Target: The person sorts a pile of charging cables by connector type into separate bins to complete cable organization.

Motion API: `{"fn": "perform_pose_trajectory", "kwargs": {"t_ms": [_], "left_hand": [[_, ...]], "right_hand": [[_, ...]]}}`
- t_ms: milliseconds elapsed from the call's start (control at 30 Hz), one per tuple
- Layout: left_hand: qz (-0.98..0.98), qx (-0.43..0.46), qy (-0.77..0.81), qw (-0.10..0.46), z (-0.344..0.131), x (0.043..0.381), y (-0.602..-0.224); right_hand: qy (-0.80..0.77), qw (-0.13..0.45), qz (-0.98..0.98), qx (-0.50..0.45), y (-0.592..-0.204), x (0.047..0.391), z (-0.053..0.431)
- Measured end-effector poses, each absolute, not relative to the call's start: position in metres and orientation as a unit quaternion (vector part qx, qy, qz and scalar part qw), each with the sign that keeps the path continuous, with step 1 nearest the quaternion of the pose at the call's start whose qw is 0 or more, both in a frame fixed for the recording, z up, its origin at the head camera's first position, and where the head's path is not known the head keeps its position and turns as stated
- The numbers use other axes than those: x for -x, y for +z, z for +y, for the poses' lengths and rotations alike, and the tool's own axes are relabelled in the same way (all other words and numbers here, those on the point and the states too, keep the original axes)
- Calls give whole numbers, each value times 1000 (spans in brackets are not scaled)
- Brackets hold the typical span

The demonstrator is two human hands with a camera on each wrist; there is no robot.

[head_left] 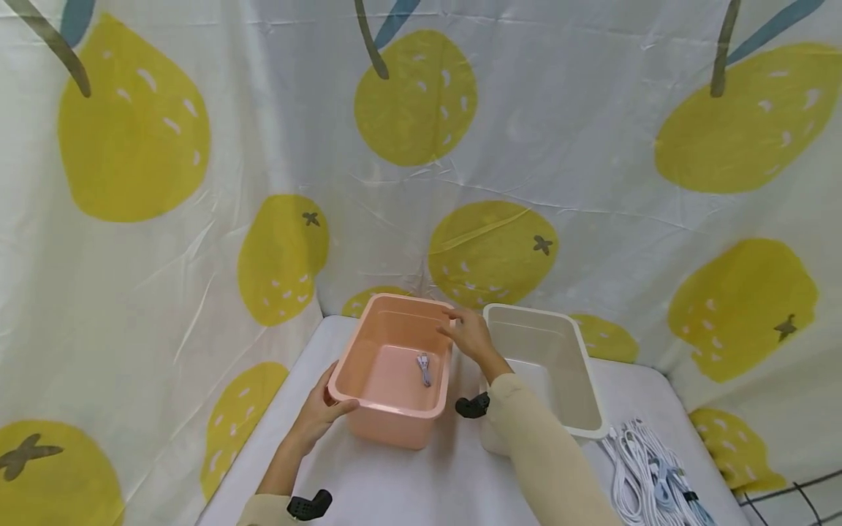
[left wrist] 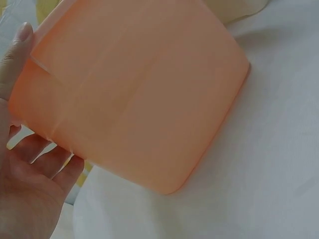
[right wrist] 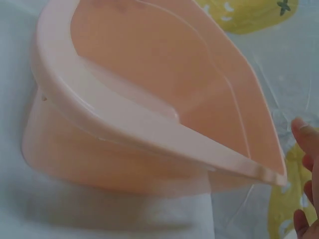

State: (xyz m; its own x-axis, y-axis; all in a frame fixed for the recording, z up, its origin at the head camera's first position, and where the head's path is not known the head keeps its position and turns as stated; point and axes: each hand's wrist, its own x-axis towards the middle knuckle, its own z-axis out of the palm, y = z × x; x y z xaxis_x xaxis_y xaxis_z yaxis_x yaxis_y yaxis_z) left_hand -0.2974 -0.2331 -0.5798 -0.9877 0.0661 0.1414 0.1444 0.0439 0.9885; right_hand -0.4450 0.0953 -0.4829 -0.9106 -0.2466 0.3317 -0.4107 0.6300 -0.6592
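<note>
A pink plastic bin (head_left: 401,431) stands on the white table, with a small coiled white cable (head_left: 424,369) lying on its floor. My left hand (head_left: 318,413) grips the bin's near left corner. In the left wrist view, the thumb lies along the rim while the fingers (left wrist: 67,174) curl against the wall of the pink bin (left wrist: 149,99). Around the far right corner, my right hand (head_left: 468,332) has its fingers loosely spread. The right wrist view shows those fingers (right wrist: 306,137) beside the tip of the rim (right wrist: 254,169), holding nothing.
A cream bin (head_left: 542,336) stands right of the pink one, partly hidden by my right sleeve (head_left: 542,438). Several bundled white cables (head_left: 651,475) lie at the table's right side. A lemon-print curtain (head_left: 559,88) hangs behind and beside the table (head_left: 368,489). Black wire grid (head_left: 799,500) shows lower right.
</note>
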Motion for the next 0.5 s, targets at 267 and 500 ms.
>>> {"fn": "perform_pose_trajectory", "kwargs": {"t_ms": [267, 500], "left_hand": [[-721, 80, -688, 25, -233, 295, -578], [-723, 70, -687, 23, -233, 294, -577]], "right_hand": [[396, 95, -900, -159, -478, 433, 112], [398, 106, -896, -167, -477, 423, 129]]}}
